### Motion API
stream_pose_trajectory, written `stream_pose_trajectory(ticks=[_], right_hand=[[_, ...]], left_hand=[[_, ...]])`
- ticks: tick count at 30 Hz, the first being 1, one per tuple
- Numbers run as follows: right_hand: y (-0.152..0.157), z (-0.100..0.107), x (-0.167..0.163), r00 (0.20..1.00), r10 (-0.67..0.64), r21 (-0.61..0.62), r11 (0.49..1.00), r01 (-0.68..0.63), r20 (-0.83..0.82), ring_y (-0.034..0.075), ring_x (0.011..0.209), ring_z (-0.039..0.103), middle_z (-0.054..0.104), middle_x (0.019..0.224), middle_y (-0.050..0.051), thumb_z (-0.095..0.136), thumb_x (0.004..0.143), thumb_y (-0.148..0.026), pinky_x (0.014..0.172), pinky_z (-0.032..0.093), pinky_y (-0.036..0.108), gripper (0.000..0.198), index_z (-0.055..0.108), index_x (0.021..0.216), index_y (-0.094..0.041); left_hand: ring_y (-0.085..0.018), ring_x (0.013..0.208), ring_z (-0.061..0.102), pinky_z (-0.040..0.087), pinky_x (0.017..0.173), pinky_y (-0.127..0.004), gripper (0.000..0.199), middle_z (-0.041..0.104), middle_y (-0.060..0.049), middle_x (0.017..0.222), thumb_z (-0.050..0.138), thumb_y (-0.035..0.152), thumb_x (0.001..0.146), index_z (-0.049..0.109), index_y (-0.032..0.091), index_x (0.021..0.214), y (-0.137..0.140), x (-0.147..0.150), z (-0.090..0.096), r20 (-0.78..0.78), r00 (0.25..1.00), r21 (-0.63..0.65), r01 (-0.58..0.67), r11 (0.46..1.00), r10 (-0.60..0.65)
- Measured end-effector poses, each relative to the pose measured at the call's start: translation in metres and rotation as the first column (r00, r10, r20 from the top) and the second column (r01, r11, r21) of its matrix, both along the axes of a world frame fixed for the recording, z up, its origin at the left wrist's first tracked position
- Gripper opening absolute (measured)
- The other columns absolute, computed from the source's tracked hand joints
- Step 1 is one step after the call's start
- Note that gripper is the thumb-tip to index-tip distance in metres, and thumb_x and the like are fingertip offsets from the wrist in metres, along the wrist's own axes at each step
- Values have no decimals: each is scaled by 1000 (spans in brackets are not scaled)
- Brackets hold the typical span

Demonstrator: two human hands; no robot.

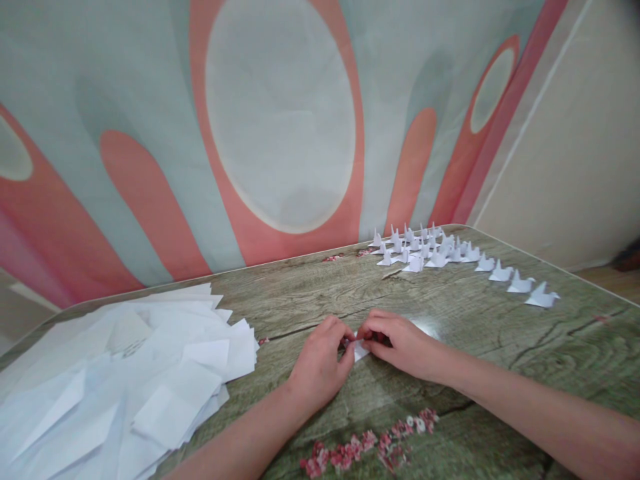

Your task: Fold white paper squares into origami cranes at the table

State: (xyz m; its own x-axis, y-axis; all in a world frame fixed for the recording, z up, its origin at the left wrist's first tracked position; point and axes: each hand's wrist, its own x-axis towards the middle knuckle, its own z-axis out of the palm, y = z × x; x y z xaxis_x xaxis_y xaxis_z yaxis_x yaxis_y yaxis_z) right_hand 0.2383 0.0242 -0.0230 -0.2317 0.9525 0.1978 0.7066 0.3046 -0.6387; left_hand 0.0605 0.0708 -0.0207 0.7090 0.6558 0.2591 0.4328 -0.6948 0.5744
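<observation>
A small folded piece of white paper (359, 351) lies between my two hands near the middle of the table. My left hand (325, 357) pinches its left side with thumb and fingertips. From the right, my right hand (395, 339) grips the paper's other edge, thumb below and fingers curled above. The fingertips almost meet over the paper and cover much of it, so its exact folded shape is hard to make out.
A large heap of loose white paper sheets (165, 373) spreads over the table's left side. Several folded white paper birds (437, 257) stand in rows at the back right. Pink flowers (350, 450) show along the front of the wood-grain table (295, 293). A patterned backdrop (280, 113) rises behind.
</observation>
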Motion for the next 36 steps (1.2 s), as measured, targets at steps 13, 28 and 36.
stream_pose_trajectory(ticks=[13,28,36], right_hand=[[-6,5,-1,953,93,97,987,-126,289,15,80,52,55,84,4,49,82,-8,73,39,27,17,63,85,-17],[-30,20,-7,704,71,213,927,-307,706,20,77,53,58,82,6,48,83,-12,71,40,35,18,58,97,-13],[-31,19,-11,662,16,251,918,-306,749,20,73,54,59,82,6,48,84,-14,67,40,34,17,59,96,-14]], left_hand=[[-16,81,51,41,74,-27,11,52,-3,83,47,8,77,53,17,80,-2,-1,2,-3,1000,-3,-3,1000,3],[-16,80,50,42,72,-27,11,51,-3,82,47,8,77,53,17,79,-1,-1,0,2,1000,-5,-4,1000,4],[-15,79,51,42,72,-27,11,52,-3,82,48,9,77,55,17,78,-2,-2,-1,21,1000,-9,-14,1000,14]])
